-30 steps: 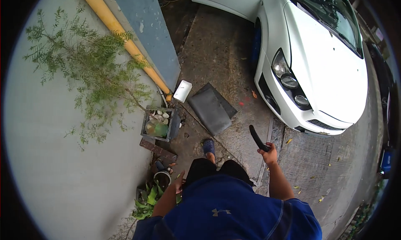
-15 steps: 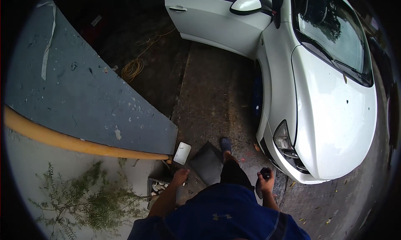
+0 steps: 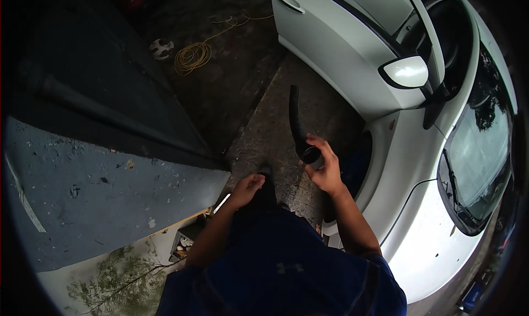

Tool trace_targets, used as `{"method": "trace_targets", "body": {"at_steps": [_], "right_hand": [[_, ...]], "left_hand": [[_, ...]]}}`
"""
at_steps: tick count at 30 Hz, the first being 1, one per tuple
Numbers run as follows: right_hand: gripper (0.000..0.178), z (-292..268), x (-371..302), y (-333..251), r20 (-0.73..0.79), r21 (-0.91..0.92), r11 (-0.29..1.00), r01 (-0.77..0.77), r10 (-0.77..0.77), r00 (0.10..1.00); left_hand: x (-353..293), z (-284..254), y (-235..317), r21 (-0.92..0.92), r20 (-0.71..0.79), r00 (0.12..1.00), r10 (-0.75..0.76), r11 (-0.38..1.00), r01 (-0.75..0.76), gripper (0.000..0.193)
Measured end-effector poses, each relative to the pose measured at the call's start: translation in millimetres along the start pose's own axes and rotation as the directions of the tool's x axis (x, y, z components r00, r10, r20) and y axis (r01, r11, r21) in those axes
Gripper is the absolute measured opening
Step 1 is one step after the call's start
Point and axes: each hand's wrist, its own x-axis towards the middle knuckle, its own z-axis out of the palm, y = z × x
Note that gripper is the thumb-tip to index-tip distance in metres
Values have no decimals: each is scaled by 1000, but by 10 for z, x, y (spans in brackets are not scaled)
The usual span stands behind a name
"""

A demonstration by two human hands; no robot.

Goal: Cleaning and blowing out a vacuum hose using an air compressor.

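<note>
My right hand (image 3: 325, 170) is closed around the wider end of a black curved tube (image 3: 296, 115), which has a round, partly see-through or shiny section beside my fingers. The tube's narrow end points away from me, over the floor by the car's front wheel. What lies inside my palm is hidden. Lower and to the left, my left hand (image 3: 248, 189) is loosely curled, fingers bent together, and nothing shows in it. It hangs in front of my body, near the corner of the grey wall. A white car (image 3: 408, 173) stands close on my right, its front door (image 3: 330, 46) swung open.
A chipped grey wall (image 3: 110, 200) narrows to a corner on my left. Ahead on the dark floor lie a coiled yellow cord (image 3: 193, 58) and a pale object (image 3: 161, 49). Behind the corner stand a box with pale stones (image 3: 184, 244) and a leafy plant (image 3: 124, 277). The side mirror (image 3: 405, 72) juts from the door.
I have moved forward between the wall and the car toward the open door. My right hand has risen with the black tube, now seen at length. My left hand has come forward.
</note>
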Motion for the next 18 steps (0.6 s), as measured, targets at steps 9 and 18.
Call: {"method": "trace_targets", "body": {"at_steps": [9,18], "right_hand": [[61,869,2283,637,347,94,995,14,-46,937],[78,1342,4565,1413,388,-49,957,-285,281,878]], "left_hand": [[2696,-1204,1144,-868,158,980,-125,455,198,32],[4593,-2476,2005,-685,-192,969,-154,729,-20,31]]}}
